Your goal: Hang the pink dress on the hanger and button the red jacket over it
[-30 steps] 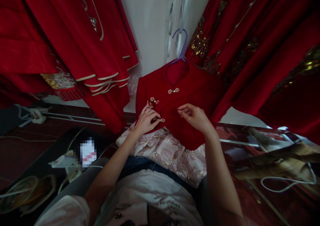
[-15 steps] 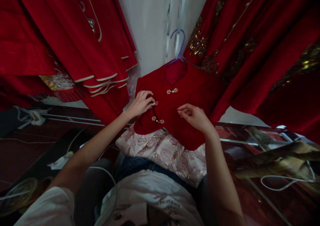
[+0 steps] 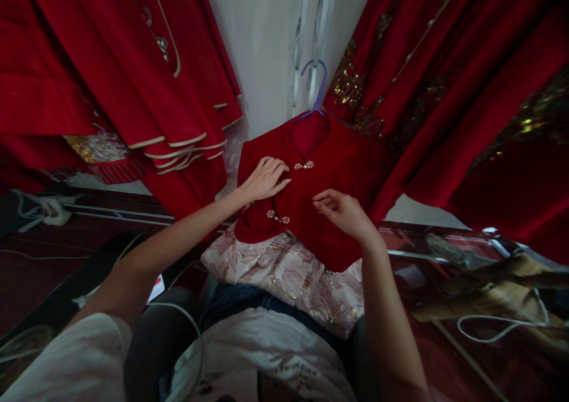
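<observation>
A small red velvet top (image 3: pixel 347 165) lies in front of me on a purple hanger (image 3: pixel 315 88), its lower edge over a pale pink and gold brocade cloth (image 3: pixel 293 271) on my lap. Pearl frog clasps show at the collar (image 3: pixel 303 165) and lower on the left front (image 3: pixel 278 217). My left hand (image 3: pixel 264 179) rests flat on the top's left front, between these two clasps, fingers spread. My right hand (image 3: pixel 342 212) pinches the red fabric near the middle of the front, fingers curled.
Red gowns with cream piping (image 3: pixel 169 93) hang at the left and red gowns with gold embroidery (image 3: pixel 422 93) at the right. A white wall (image 3: pixel 267 46) stands behind. White cables (image 3: pixel 502 331) and brownish cloth (image 3: pixel 489 289) lie on the dark floor at the right; more cables (image 3: pixel 40 209) lie at the left.
My left hand moved up from the lower clasp to the middle clasp, then flattened over it, covering it. My right hand stayed pinching the fabric. The view shifted slightly.
</observation>
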`<state>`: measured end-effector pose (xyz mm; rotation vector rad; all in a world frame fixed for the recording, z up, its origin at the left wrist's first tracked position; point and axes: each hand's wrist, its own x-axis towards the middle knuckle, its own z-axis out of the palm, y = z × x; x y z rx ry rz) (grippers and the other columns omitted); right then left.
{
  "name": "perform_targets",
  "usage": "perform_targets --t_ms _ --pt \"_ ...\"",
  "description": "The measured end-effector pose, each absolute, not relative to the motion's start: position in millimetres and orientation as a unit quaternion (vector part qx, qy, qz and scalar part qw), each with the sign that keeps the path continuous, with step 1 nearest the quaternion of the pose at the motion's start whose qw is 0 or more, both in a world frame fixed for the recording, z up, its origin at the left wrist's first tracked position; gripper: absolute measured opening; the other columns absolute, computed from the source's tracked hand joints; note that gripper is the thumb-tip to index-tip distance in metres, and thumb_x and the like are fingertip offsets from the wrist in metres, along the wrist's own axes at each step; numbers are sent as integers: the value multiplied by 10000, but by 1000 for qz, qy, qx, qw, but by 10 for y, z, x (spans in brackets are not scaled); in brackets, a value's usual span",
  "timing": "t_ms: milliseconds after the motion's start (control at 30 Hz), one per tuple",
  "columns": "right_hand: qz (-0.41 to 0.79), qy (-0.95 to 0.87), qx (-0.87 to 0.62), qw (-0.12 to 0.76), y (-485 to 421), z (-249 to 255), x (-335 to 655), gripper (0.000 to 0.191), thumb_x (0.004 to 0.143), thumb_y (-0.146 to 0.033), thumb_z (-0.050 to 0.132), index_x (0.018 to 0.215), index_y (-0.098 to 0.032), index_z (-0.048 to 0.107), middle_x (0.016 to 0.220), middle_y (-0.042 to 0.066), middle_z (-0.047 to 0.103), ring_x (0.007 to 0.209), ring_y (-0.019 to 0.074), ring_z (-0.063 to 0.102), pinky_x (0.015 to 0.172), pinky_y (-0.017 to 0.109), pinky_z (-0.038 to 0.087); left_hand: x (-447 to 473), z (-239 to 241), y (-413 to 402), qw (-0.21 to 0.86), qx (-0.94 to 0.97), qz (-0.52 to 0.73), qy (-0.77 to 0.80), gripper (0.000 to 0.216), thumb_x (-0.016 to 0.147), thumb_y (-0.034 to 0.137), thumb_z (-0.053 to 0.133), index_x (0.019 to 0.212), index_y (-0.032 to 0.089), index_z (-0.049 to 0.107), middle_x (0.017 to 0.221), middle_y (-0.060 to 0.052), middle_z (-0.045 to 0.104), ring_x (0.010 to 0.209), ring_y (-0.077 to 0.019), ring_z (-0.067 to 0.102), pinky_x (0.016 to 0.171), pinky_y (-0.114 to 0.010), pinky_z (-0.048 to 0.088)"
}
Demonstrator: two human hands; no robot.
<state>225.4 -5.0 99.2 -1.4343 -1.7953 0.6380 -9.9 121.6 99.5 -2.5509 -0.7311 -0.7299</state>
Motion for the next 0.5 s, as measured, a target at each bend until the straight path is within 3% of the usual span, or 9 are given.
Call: perform_targets --t_ms 133,500 --pt "247 -701 -561 365 -65 1006 2256 204 834 -328 579 962 -194 663 821 40 712 710 158 671 689 295 532 276 1093 1141 147 -894 -310 -289 348 974 381 379 1187 166 553 1206 -126 537 1102 -254 477 962 -424 368" --pt "241 -702 -558 372 -89 1032 2272 184 836 -320 591 954 -203 670 819 32 715 716 156 674 704 301 542 429 1244 1314 98 -904 -315 -271 180 932 308 492 973 173 605 1005 -73 636 1012 -223 516 983 -461 313"
